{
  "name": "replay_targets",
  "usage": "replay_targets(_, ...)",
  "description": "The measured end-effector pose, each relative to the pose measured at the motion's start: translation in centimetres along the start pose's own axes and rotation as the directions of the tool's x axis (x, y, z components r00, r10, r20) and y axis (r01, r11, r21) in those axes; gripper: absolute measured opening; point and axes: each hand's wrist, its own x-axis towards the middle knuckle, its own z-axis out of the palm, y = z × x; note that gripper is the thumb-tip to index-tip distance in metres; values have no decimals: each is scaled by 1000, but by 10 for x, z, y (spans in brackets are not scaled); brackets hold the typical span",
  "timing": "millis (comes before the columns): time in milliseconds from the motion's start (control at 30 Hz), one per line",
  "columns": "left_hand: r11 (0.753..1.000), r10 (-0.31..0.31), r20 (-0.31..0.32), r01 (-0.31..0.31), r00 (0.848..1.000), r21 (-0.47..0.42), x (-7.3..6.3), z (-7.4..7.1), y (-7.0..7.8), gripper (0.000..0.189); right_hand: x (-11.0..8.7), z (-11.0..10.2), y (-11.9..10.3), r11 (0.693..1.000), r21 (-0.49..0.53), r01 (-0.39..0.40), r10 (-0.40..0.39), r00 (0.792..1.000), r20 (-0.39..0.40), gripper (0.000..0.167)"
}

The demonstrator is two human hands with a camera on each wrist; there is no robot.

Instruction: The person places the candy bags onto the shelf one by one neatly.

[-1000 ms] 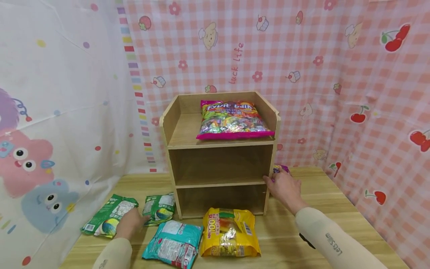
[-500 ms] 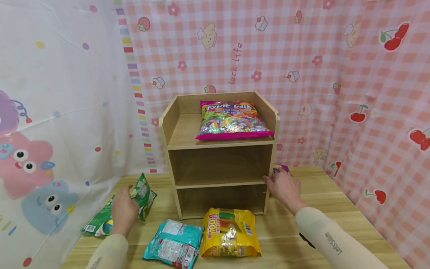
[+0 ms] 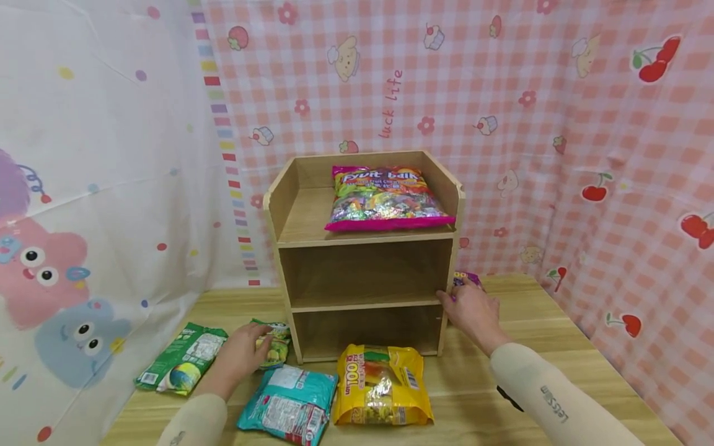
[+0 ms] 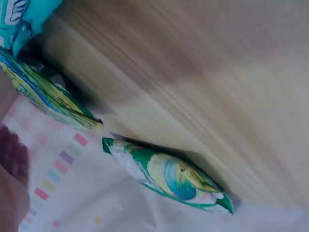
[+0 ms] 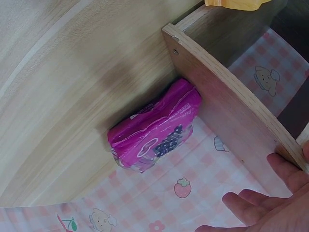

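While the three-tier light wooden shelf unit carries only one multicoloured candy bag with pink edges on top, I judge the stocking barely begun. On the bench, my right hand rests relaxed against the unit's side; my left hand's grip clasps a small green snack packet.

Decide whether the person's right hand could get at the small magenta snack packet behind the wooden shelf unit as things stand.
Probably yes: the right hand rests on the wooden shelf unit's right side panel, the small magenta snack packet lies just behind it, and nothing lies between them.
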Motion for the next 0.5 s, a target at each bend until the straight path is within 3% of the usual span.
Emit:
replay_targets(100, 983, -181, 3, 180, 984, 22, -2, -6, -5, 31, 0, 0, -1, 1000, -2, 9, -9, 1000, -11, 46)
replay_targets(167, 954, -298, 54, 297, 953, 30, -4, -10, -10, 39, 0, 1, -1, 1000, -5, 8, -8, 1000, -14, 46)
replay_targets(267, 904, -424, 161, 428, 891, 14, -6, -13, -16, 52, 0, 1, -1, 1000, -11, 2, -3, 1000, -12, 46)
replay_targets(400, 858, -490, 264, 514, 831, -23, -9, -13, -20, 66, 0, 1, -1, 1000, -13, -8, 8, 1000, -1, 46)
replay_targets(500, 841, -502, 311, 540, 807, -43, -10, -11, -23, 70, -1, 1, -2, 1000, -12, -14, 14, 1000, 3, 46)
